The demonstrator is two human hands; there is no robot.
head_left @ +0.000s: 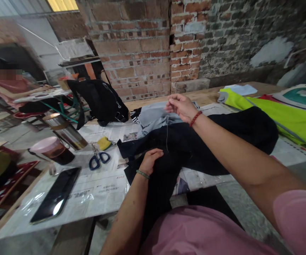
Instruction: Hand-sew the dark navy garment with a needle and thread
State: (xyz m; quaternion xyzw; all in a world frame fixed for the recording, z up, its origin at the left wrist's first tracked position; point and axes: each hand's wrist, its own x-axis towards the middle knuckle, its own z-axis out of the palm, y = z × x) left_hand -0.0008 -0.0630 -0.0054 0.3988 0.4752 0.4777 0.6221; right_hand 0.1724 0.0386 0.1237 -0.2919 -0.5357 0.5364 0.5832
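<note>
Dark trousers [203,141] lie across the table and hang over its front edge towards my lap. My left hand [151,161] is closed in a pinch on the black cloth, its fingertips near the lower end of a thin pale thread [166,132]. That thread runs up, nearly taut, to my right hand [181,107], which is raised above the cloth with thumb and fingers pinched together. Whether a needle sits between those fingertips is too small to tell. Behind the trousers, a folded light blue-grey cloth [153,117] lies partly hidden.
Blue-handled scissors [100,159], a yellow sponge-like piece [104,143], a phone [56,194], a lidded cup [53,150] and a steel flask [66,132] stand left. A black bag [100,101] is behind. Right are a neon-yellow garment [275,117] and an iron [300,95]. Another person [6,85] sits far left.
</note>
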